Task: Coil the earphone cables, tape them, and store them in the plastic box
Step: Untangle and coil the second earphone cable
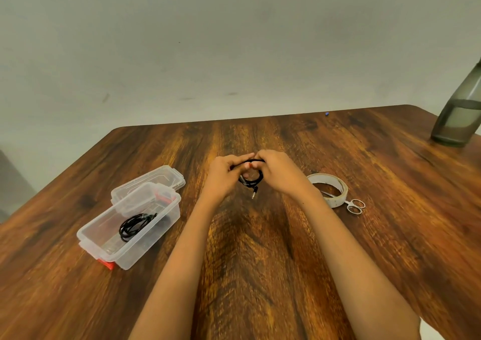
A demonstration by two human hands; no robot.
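Note:
A black earphone cable [252, 182], coiled into a small loop, hangs between my two hands over the middle of the table, its jack plug dangling below. My left hand [226, 175] pinches the coil's left side and my right hand [278, 171] grips its top right; the fingertips meet above the loop. To the left stands the open clear plastic box [145, 246] with another coiled black cable [134, 226] inside. A roll of clear tape [338, 191] lies to the right of my right wrist.
The box's clear lid [166, 175] lies behind the box. Small scissors [355, 205] rest against the tape roll. A grey bottle [460, 115] stands at the far right corner. The wooden table [260, 261] ends at a pale wall behind.

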